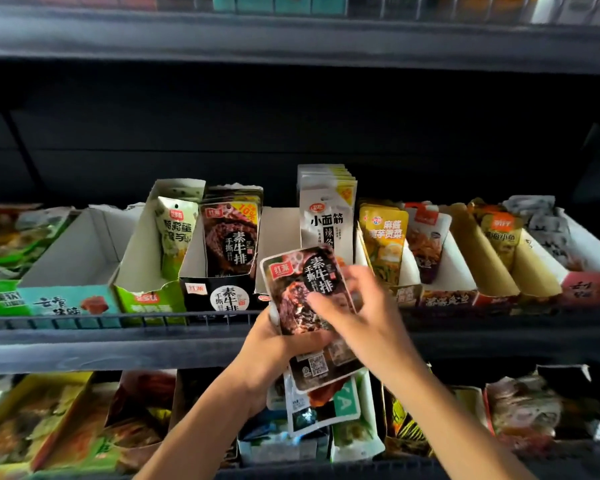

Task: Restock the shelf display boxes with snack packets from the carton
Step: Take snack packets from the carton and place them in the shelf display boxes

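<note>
The black display box (pixel 222 271) of matching packets sat on the shelf (pixel 118 337) at about ten o'clock from my hands — nearer my left. I held a small stack of dark snack packets (pixel 305 306), long axis running up and slightly left. My left hand (pixel 274 344) gripped the stack from below, fingers curled round it; my right hand (pixel 357 306) lay over its right edge, fingers curled on the top packet.

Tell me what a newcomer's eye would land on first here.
First, the two hands at centre: the left hand grips a stack of dark snack packets from below, while the right hand pinches the front one. Just behind, on the middle shelf, a matching black display box holds the same packets, beside tall white packets.
</note>
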The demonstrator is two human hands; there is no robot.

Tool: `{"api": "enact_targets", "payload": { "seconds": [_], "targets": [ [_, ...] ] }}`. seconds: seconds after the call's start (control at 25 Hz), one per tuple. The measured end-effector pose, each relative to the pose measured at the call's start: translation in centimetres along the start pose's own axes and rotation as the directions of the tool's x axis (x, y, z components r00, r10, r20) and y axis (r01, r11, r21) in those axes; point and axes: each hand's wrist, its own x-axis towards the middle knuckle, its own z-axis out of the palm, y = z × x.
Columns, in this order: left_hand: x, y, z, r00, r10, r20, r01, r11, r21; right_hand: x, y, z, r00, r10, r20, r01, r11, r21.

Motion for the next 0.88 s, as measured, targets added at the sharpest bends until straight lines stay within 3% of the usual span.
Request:
{"api": "enact_targets", "payload": {
  "seconds": [0.08,0.24,0.32,0.4,0.48,0.56,0.6,0.68,0.72,0.8,0.88],
  "targets": [
    [-0.1,-0.1,0.1,1.000,0.013,0.028,-0.012,1.000,-0.021,-0.4,-0.6,0.5,0.990,0.126,0.069,-0.137,0.974,0.182],
    [-0.9,-0.1,-1.4,0.999,0.054,0.003,-0.053,0.996,-0.074,0.6,-1.0,0.0,0.967,0.189,-0.172,-0.102,0.903,0.418],
    [-1.1,-0.2,-2.5,0.988,0.094,-0.126,-0.110,0.986,-0.125,0.5,-1.2,0.0,0.935,0.094,-0.342,0.067,0.900,0.432],
    [-1.6,0.3,-3.4,0.962,0.127,-0.241,-0.173,0.968,-0.180,-0.1,-1.9,0.8,0.911,-0.140,-0.387,0.238,0.946,0.218],
    [-2.3,1.0,-3.8,0.941,0.182,-0.286,-0.236,0.957,-0.167,-1.2,-2.4,2.8,0.880,-0.359,-0.311,0.345,0.933,-0.101],
    [-2.8,1.6,-4.0,0.944,0.209,-0.255,-0.255,0.953,-0.162,-2.2,-2.4,5.2,0.886,-0.435,-0.162,0.382,0.881,-0.277],
    [-3.0,1.7,-4.2,0.947,0.203,-0.249,-0.250,0.952,-0.174,-2.5,-2.6,6.2,0.914,-0.401,-0.061,0.371,0.887,-0.276],
    [-3.7,2.0,-5.0,0.945,0.160,-0.286,-0.231,0.945,-0.233,-2.9,-3.1,7.1,0.957,-0.273,0.099,0.283,0.954,-0.102],
    [-4.1,2.0,-5.5,0.947,0.141,-0.288,-0.221,0.937,-0.269,-2.7,-3.4,7.2,0.964,-0.235,0.122,0.239,0.971,-0.012],
    [-4.7,2.5,-6.4,0.958,0.115,-0.264,-0.193,0.937,-0.292,-2.0,-3.9,7.0,0.975,-0.202,0.089,0.203,0.979,-0.003],
    [-4.5,3.2,-7.3,0.965,0.101,-0.243,-0.168,0.947,-0.275,-0.8,-4.3,7.1,0.995,-0.051,0.084,0.048,0.998,0.034]
  ]
}}
